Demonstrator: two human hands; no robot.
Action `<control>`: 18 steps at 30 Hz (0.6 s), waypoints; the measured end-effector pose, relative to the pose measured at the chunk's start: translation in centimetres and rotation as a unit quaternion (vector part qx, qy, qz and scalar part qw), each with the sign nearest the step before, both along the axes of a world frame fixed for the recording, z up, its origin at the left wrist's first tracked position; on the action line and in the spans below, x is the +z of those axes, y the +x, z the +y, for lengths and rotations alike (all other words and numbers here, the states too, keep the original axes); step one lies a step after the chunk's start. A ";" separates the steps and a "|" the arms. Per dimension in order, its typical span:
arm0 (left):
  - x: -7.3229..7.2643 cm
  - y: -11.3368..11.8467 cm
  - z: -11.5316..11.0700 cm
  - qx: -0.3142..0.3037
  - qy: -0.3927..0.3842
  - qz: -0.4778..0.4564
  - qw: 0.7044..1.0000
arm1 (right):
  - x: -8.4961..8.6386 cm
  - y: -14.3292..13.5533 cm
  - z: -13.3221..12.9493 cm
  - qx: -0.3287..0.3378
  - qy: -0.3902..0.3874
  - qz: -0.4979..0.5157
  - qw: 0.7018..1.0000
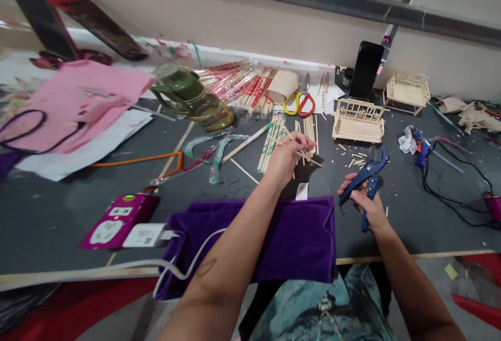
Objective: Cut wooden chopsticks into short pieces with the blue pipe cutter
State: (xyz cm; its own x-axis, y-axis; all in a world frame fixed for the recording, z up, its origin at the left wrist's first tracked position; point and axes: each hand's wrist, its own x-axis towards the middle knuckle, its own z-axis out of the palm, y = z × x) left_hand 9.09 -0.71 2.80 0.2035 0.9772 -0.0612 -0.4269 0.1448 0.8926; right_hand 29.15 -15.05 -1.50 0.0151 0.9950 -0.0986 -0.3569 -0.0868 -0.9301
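Observation:
My left hand [288,154] is closed around a couple of thin wooden sticks [312,160], over a pile of similar sticks [310,131] and paper-wrapped chopsticks with green print [271,143]. In my right hand [371,208] lies a blue hand cutter [362,177], its handles spread and its head pointing away from me. Short cut stick pieces [355,161] are scattered just beyond the cutter. Behind them stands a miniature bench [359,122] made of sticks, with a second small stick-built piece of furniture [407,92] farther back.
A purple cloth [297,242] covers the table's front edge. Left are a magenta power strip [121,220], a white cable [129,264] and a green bottle [191,98]. Scissors [301,98] and a phone [366,70] are at the back; a blue glue gun [421,148] lies right.

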 end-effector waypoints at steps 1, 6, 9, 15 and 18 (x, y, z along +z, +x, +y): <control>0.0 0.2 -0.2 0.002 0.000 0.002 1.000 | 0.0 0.0 0.0 0.000 -0.001 0.002 1.000; 0.6 0.7 -1.0 0.041 0.059 0.034 0.997 | -0.1 0.0 0.0 -0.003 -0.001 0.007 1.000; -0.1 1.1 -1.1 0.051 0.090 0.063 0.993 | 0.0 0.0 0.0 -0.005 -0.002 0.007 1.000; -1.5 1.8 -1.1 0.019 0.077 0.052 0.996 | -0.1 0.0 0.0 -0.003 -0.003 0.005 1.000; -1.2 1.5 -1.2 0.002 0.087 0.034 0.996 | -0.1 0.0 0.0 -0.001 -0.002 0.008 1.000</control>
